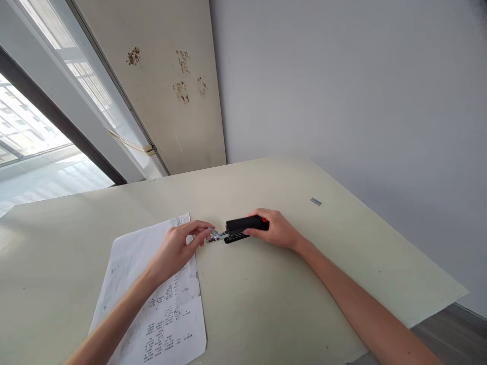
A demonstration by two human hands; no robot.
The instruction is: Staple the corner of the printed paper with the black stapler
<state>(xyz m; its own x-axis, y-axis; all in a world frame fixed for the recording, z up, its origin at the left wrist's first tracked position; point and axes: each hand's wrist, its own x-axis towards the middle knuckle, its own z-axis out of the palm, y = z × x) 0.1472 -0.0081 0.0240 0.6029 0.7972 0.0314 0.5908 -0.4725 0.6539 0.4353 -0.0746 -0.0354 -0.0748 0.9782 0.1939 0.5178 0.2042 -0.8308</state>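
Black stapler (243, 224), right in the middle of the action, lay on the pale table (266, 304), and the right hand (276, 229) had it! Fingers wrapped over the far side, thumb pressed along the near side, a spot of red (264, 220) showing in the grip. Out of its other end poked the metal tray (219, 236), pointing left, and there was the left hand (184, 246), thumb and fingertips drawn narrow, pinching a small grey strip (213, 231) just above the tray; whether strip met tray was too small to tell. Beneath the left forearm lay the printed paper (171, 309), its right edge near the stapler but apart from it. Beyond the right hand, well apart, a second strip (315, 201) lay flat on the table. Behind it all rose a grey wall (323, 91) and a scuffed beige panel (160, 116).
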